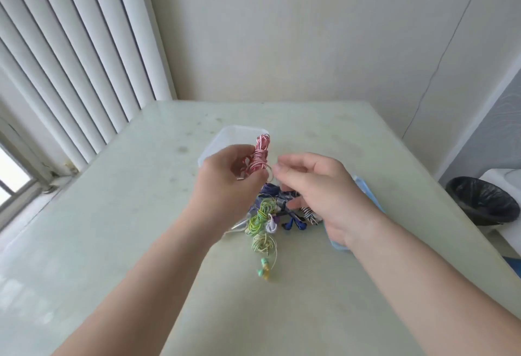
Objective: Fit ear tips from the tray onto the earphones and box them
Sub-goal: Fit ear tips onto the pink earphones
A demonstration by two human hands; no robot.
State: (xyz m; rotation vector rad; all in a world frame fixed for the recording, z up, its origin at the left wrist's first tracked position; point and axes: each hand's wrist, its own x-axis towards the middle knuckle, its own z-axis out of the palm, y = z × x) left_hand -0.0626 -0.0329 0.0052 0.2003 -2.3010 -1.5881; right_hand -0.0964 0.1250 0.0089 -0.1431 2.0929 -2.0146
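Observation:
My left hand point(225, 178) grips a coiled pink-and-white earphone bundle point(260, 155), held up above the table. My right hand point(318, 186) is beside it, its thumb and forefinger pinching at something small near the bundle's lower end; whether that is an ear tip or an earbud is too small to tell. Below the hands lies a pile of coiled earphones: green-yellow ones point(260, 220), purple and blue ones point(284, 214), and a black-and-white striped one point(310, 213). A clear plastic box point(222, 141) stands behind my left hand, partly hidden.
A pale blue tray or lid point(338, 245) shows under my right wrist. The pale green table point(141, 214) ends at a wall behind. A black-lined bin point(485, 200) stands on the floor at the right. Window blinds hang at the left.

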